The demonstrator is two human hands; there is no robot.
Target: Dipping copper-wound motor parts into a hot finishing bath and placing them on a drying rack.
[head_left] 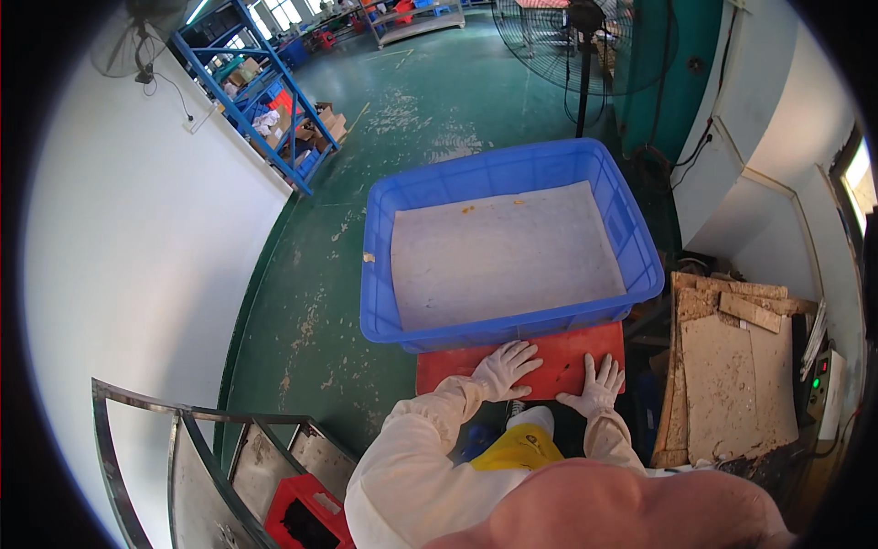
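Both of my hands wear white gloves and rest on a red board (558,366) in front of me. My left hand (506,369) lies with its fingers spread on the board's upper surface, left of the middle. Near the board's right end, my right hand (597,384) has its fingers stretched out and apart. Neither hand holds anything. Just beyond the board stands a large blue plastic crate (514,328), its near wall by the board's far edge. A whitish, slightly stained sheet (503,256) covers the crate's bottom.
To the right are worn wooden boards (732,384) and a control box (821,384) with lit indicators. A metal frame (201,412) and a red bin (311,512) stand at lower left. Farther off are a blue shelf rack (251,114) and a floor fan (585,46).
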